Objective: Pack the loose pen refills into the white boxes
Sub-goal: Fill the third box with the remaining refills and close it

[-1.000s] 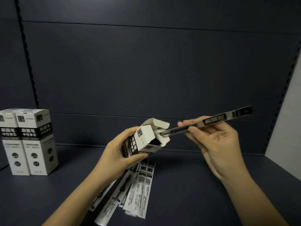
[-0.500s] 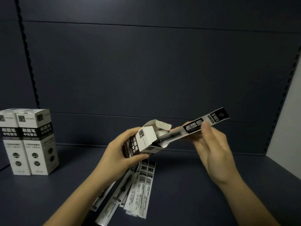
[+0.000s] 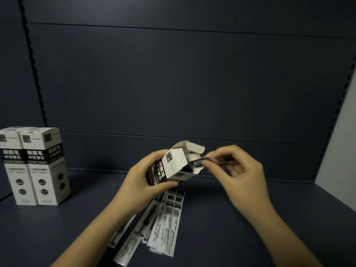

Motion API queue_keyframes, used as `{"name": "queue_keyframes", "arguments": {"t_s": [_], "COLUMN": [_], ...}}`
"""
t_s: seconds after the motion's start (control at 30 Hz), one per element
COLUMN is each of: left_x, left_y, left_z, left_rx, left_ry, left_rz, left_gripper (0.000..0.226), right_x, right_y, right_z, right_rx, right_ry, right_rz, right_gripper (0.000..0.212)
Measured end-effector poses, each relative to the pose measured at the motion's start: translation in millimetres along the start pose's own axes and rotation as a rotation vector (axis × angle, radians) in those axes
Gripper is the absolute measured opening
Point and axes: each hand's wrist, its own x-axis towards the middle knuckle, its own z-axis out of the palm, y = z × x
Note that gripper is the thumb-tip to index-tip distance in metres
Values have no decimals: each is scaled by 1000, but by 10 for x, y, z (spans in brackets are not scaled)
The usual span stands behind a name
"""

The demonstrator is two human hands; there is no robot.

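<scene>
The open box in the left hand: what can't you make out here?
Head view only:
- Inside the box: how full it is is hidden by its walls and flap.
- Refill: the right hand covers and blurs its outer end.
- Loose refills: print too small; left hand and its forearm cover some.

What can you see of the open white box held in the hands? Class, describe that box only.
The open white box looks like thin card, white with a black band of printed characters. It is held off the shelf, tilted, its top flap folded back. The left hand grips its lower body; the right hand pushes a packaged refill into its mouth.
</scene>
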Motion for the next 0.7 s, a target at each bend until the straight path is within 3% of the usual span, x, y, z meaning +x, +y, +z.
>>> {"name": "queue_keyframes", "arguments": {"t_s": [0.2,0.43,0.53,0.63,0.7], "left_x": [-7,-3,15,29,42], "left_y": [-30,-25,-37,-34,-28], "left_z": [-10,-4,-32,-111,-154], "left_rx": [-15,-27,-38,-69,-87], "left_ry": [-6,-35,7,78,117], "left_rz": [-20,-6,-9,-23,-22], "left_gripper": [67,65,67,67,67], "right_x": [-60,-97,-127,-163,-190], "right_y": [150,75,52,110,169], "right_z": [75,168,203,254,342], "right_rx": [-273,-373,-342,-250,-292], "right_ry": [-252,-557,-466,-240,-272], "right_rz": [-217,-50,0,21,145], "right_gripper": [9,33,57,41,30]}}
